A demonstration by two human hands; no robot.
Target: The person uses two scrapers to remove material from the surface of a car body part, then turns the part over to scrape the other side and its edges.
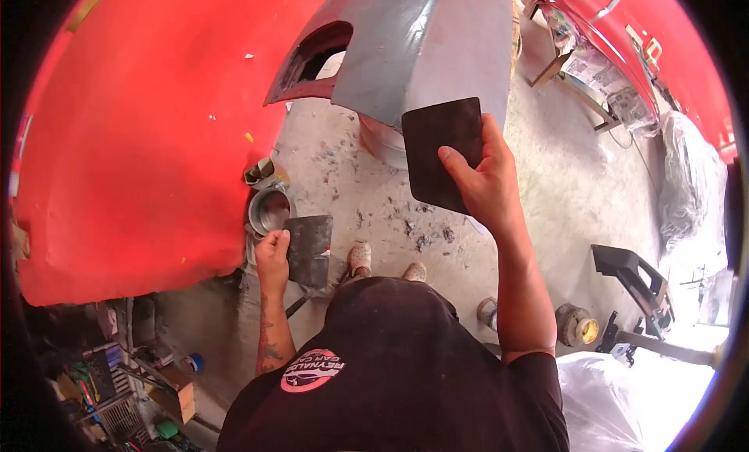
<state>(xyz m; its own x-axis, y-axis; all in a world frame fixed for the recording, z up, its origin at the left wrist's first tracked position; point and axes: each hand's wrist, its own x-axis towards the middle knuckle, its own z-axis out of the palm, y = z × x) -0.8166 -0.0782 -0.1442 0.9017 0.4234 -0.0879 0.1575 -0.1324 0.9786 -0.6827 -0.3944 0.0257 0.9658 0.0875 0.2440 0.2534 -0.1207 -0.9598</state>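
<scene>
Seen from my remote seat, through the head camera. Item one: a black sheet [441,148], toward the right and in front of the grey panel [378,54]; I cannot tell whether the two touch. My right hand [485,167] is clamped on its right edge, thumb across the face and fingers behind, likely to keep it flat and steady while leaving most of the face free. Item two: a dark grey sheet [310,261], lower left, beside a round metal container [271,208]. My left hand [272,257] is clamped on its left edge, a grip that seems meant to let the rest extend clear. The container stands near the red panel [148,140], presumably for easy reach. Condition, item one: matt, near-rectangular, corners rounded, face mostly even and dark. Condition, item two: paler and blotchy, corners squarer, with a small light mark at its right edge. Below both: concrete floor [320,163], strewn with dark debris [423,241].
</scene>
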